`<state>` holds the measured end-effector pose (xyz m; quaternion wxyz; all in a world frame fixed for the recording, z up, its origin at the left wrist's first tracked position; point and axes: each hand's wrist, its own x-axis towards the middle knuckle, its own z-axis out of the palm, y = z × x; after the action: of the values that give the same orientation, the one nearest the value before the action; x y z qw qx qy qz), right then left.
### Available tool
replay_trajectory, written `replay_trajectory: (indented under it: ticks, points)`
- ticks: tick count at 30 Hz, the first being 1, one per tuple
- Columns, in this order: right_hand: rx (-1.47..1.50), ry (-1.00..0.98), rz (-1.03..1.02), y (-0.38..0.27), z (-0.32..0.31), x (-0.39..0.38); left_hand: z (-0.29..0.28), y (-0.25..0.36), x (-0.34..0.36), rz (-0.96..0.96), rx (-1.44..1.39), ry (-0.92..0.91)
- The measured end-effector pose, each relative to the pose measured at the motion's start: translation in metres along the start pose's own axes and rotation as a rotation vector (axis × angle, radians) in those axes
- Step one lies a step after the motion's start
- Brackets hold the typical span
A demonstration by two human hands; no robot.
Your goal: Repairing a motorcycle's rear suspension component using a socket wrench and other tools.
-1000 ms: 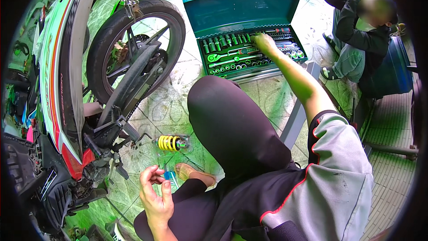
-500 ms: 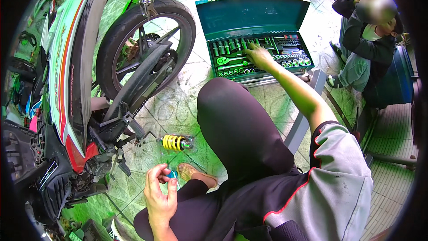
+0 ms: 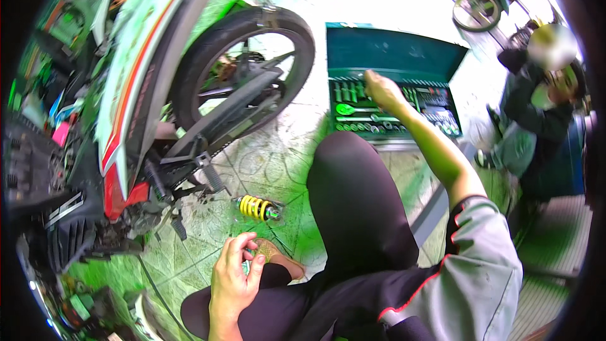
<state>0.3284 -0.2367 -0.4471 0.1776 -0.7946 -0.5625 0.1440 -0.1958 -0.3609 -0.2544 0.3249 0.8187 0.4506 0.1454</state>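
My right hand [image 3: 385, 95] is over the socket set case [image 3: 394, 53], near the hinge line of its raised green lid. Its fingers are pinched together, and blur hides what they hold, if anything. Beneath it lie rows of sockets [image 3: 346, 91] and a green-handled ratchet [image 3: 346, 110]. My left hand [image 3: 235, 281] is by my left knee with its fingers curled. A small bluish thing shows between thumb and fingers, too indistinct to name. On the tiles ahead of that hand lies a yellow-sprung shock absorber [image 3: 255, 208].
A motorcycle [image 3: 136, 88] with its rear wheel [image 3: 303, 57] stands along the left. At the far right a person [image 3: 536, 101] sits by a dark blue bin [image 3: 571, 158]. Another motorbike [image 3: 476, 9] is behind. A grey metal bar [image 3: 432, 215] runs beside my right knee.
My right hand has come up from the socket row toward the lid hinge, its fingers now drawn together. The whole view has shifted, so the case sits further right. My left hand stays curled.
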Motion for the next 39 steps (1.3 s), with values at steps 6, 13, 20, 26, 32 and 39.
replay_trajectory:
  ticks: [6,13,20,26,32,39]
  points:
    - [-0.471,0.759,-0.412,-0.001,-0.095,0.063,-0.001,0.005,0.005,-0.028,-0.008,-0.021]
    - [-0.48,0.261,-0.226,-0.013,-0.081,0.089,-0.002,-0.013,-0.015,0.049,0.041,0.021]
    - [-0.526,0.125,-0.327,0.015,-0.08,0.022,0.003,-0.023,-0.016,0.05,0.088,0.047]
    - [-0.529,0.282,-0.406,0.142,0.029,0.006,-0.012,-0.005,-0.017,0.119,0.026,-0.113]
    - [-1.123,-0.035,-0.581,0.226,0.064,0.026,-0.015,-0.026,-0.024,0.14,0.03,-0.063]
    - [-0.452,0.59,-0.906,0.176,0.094,0.004,-0.003,-0.045,-0.019,0.037,0.127,-0.142]
